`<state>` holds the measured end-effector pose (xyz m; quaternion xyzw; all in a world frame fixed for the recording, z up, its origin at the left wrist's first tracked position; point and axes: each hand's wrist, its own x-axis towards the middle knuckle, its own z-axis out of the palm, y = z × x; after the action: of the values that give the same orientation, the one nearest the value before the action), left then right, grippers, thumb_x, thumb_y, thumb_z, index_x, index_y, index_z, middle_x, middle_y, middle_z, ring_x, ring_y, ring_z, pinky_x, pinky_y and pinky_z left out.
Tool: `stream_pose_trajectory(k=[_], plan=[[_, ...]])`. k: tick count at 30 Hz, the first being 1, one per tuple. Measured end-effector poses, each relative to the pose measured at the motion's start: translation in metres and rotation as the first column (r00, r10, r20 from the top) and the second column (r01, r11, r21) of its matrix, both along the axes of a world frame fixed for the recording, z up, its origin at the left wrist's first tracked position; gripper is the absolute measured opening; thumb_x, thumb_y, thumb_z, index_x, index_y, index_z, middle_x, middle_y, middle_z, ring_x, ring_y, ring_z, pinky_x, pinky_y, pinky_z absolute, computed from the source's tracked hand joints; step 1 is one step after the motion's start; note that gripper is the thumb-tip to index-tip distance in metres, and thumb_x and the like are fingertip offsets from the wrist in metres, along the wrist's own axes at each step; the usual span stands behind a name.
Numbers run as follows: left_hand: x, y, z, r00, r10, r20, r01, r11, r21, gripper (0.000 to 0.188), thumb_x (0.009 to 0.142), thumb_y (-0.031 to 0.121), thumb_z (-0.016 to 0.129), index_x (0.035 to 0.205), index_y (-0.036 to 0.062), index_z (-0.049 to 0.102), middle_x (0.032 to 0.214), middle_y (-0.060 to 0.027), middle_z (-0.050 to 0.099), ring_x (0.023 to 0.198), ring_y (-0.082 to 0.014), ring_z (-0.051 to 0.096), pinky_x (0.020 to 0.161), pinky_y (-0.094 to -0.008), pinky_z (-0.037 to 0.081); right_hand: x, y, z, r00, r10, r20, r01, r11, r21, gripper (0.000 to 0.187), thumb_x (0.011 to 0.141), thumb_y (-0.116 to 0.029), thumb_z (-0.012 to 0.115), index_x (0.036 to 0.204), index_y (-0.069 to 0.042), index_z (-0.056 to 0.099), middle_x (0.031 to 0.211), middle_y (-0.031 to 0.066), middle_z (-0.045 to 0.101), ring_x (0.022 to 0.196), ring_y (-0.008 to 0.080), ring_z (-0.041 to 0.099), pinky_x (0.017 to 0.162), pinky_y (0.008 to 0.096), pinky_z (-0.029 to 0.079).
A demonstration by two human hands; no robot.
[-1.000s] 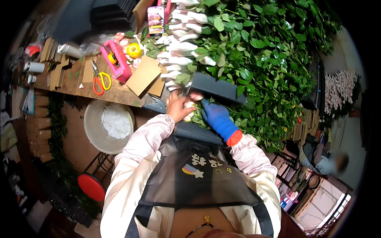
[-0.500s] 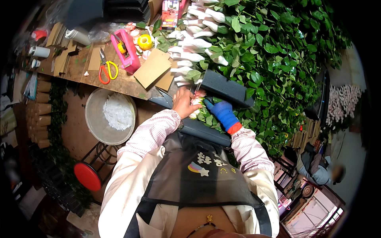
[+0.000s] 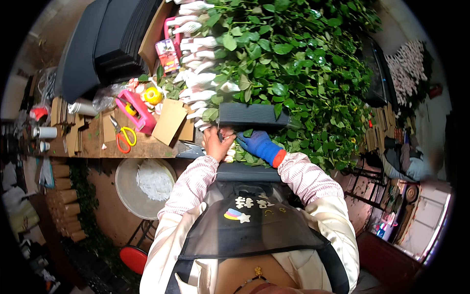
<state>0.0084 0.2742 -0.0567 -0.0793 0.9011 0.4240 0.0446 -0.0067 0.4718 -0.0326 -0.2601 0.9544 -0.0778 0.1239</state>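
My bare left hand (image 3: 215, 142) is closed around a small dark tool just under a black ribbed sheet (image 3: 254, 116) that lies over a heap of green-leaved stems (image 3: 293, 63). My right hand (image 3: 258, 143), in a blue glove with an orange cuff, grips the stems right beside it. White-wrapped stem bundles (image 3: 198, 81) lie in a row to the left of the leaves. What the tool's tip touches is hidden.
A wooden bench (image 3: 93, 142) carries scissors with red and yellow handles (image 3: 122, 137), a pink tape dispenser (image 3: 134, 112), cardboard pieces (image 3: 169, 120) and a stack of black sheets (image 3: 107, 44). A round basin of white scraps (image 3: 147, 186) and a red stool (image 3: 132, 257) stand below.
The view has shifted so the bench and leaves sit lower in the picture. Both hands stay together under the black sheet, working at the stems.
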Motion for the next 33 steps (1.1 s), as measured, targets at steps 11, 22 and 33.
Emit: stream_pose_trajectory(k=[11,22,33], plan=[[-0.004,-0.003,-0.004,0.996,-0.085,-0.037,0.082,0.993,-0.081,0.05,0.07,0.048,0.086,0.1,0.0101,0.073,0.123,-0.0197,0.049,0.12,-0.0395,0.048,0.101,-0.0486,0.04,-0.02,-0.027,0.071,0.982,-0.149,0.114,0.133,0.982,0.133,0.024,0.093,-0.031,0.058,0.109,-0.015,0.068,0.095,0.012,0.074,0.089,0.0318,0.073,0.071,0.0461,0.056],[-0.001,-0.001,0.005,0.988,-0.083,-0.132,0.074,0.995,-0.072,0.042,0.072,0.041,0.086,0.095,0.0082,0.074,0.122,-0.0194,0.054,0.122,-0.0391,0.048,0.102,-0.049,0.039,-0.028,-0.037,0.064,0.951,-0.227,0.209,0.149,0.931,0.333,0.035,0.098,-0.033,0.051,0.122,-0.016,0.069,0.115,0.0123,0.072,0.106,0.0287,0.071,0.086,0.044,0.055],[-0.002,-0.002,0.005,0.986,-0.086,-0.143,0.08,0.996,-0.042,0.038,0.073,0.036,0.085,0.085,0.0044,0.068,0.117,-0.0256,0.053,0.114,-0.043,0.049,0.099,-0.0484,0.04,-0.028,-0.043,0.0,0.958,-0.264,0.108,0.267,0.964,-0.015,0.059,0.098,-0.057,0.048,0.14,-0.017,0.058,0.146,0.0111,0.055,0.133,0.0301,0.051,0.112,0.0439,0.036]])
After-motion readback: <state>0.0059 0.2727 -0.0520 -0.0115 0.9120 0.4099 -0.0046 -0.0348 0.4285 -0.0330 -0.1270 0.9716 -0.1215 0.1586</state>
